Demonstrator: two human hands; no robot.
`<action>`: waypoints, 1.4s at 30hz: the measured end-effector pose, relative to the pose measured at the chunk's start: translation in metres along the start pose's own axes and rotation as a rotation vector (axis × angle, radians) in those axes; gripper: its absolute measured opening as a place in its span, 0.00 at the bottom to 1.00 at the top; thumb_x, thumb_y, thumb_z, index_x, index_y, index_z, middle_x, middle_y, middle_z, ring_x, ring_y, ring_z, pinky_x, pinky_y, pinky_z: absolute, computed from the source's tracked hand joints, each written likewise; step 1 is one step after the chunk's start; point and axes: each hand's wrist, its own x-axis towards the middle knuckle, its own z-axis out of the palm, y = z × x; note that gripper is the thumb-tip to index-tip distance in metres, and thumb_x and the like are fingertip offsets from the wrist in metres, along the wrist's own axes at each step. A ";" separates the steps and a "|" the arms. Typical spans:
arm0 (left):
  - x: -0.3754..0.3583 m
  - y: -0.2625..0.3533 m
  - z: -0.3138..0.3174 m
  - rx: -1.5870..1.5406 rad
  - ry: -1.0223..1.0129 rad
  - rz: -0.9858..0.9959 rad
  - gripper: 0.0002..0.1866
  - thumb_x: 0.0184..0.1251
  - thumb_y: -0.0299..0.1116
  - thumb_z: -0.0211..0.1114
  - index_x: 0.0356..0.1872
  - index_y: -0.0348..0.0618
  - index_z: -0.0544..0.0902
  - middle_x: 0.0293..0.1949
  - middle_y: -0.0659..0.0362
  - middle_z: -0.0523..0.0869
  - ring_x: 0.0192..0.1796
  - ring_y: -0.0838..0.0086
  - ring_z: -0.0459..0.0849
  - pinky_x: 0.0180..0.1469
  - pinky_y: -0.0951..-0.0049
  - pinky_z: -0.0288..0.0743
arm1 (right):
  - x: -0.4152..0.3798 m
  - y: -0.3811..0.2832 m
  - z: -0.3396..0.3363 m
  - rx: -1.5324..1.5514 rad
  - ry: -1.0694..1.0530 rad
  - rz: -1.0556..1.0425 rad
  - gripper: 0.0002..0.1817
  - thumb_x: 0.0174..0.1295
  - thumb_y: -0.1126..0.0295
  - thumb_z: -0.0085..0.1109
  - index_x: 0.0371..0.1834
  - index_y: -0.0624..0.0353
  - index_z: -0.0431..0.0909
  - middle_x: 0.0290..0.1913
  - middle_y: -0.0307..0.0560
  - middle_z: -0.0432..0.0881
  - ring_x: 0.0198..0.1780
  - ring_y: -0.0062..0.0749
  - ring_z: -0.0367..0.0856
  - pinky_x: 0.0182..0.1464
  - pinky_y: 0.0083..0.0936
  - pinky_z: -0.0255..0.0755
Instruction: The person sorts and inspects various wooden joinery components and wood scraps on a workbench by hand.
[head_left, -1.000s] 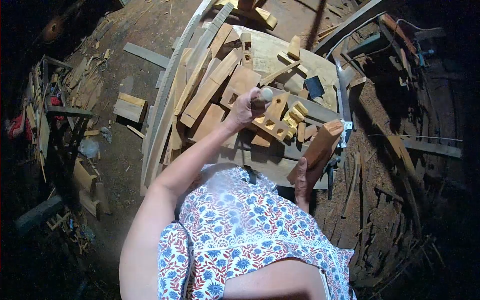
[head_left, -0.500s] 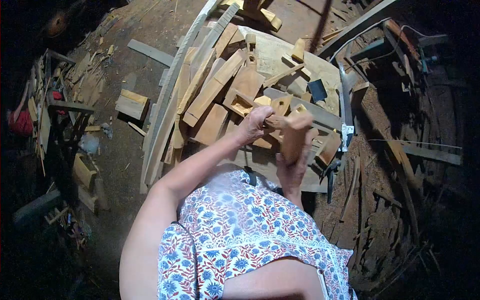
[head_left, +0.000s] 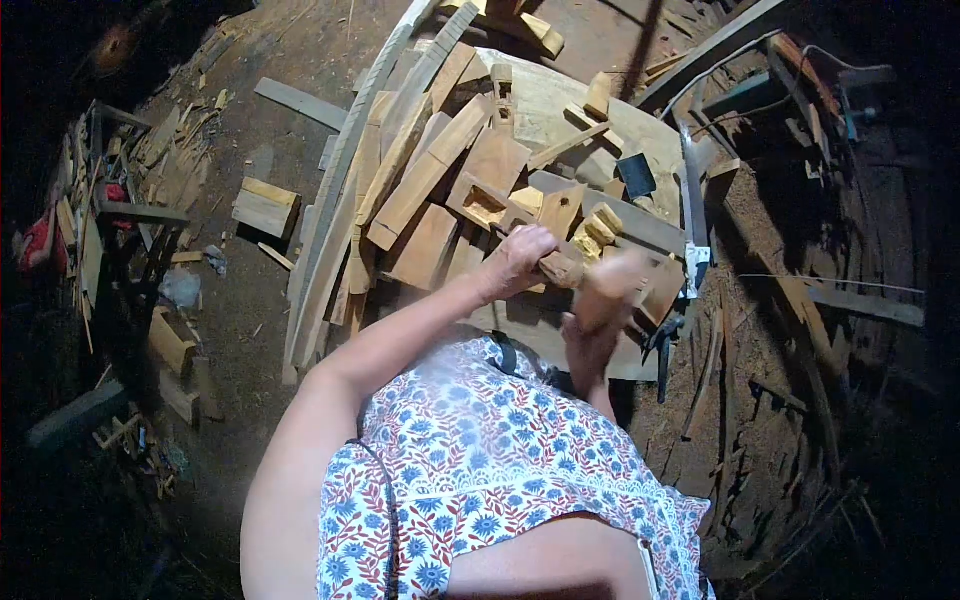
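Observation:
My left hand [head_left: 522, 256] is wrapped round a chisel, whose wooden handle [head_left: 562, 269] sticks out to the right of the fist. Just left of that fist lies a wooden piece with a cut-out mortise [head_left: 484, 206]. My right hand [head_left: 590, 346] grips a wooden mallet [head_left: 610, 288], smeared by motion, close to the handle's end. Beneath and around both hands are cut wood blocks, including a pale pointed piece [head_left: 560, 211] with a hole and a yellowish notched block [head_left: 598, 232].
Long boards [head_left: 375, 150] line the workbench's left side. A dark square block [head_left: 636, 177] and a slim stick [head_left: 568, 146] lie toward the back. Dark tools [head_left: 662, 350] hang at the right front edge. Offcuts, including a block [head_left: 265, 208], lie on the floor.
The mallet has moved slightly right and down, away from the chisel handle. My left hand has shifted a little down and right, still round the chisel.

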 end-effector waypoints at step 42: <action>-0.023 -0.015 0.021 0.149 -0.018 0.159 0.13 0.42 0.29 0.64 0.32 0.44 0.74 0.35 0.55 0.75 0.40 0.58 0.75 0.44 0.61 0.69 | -0.033 0.033 -0.016 -0.087 0.066 0.088 0.47 0.50 0.60 0.68 0.69 0.61 0.49 0.66 0.62 0.60 0.67 0.54 0.60 0.65 0.39 0.57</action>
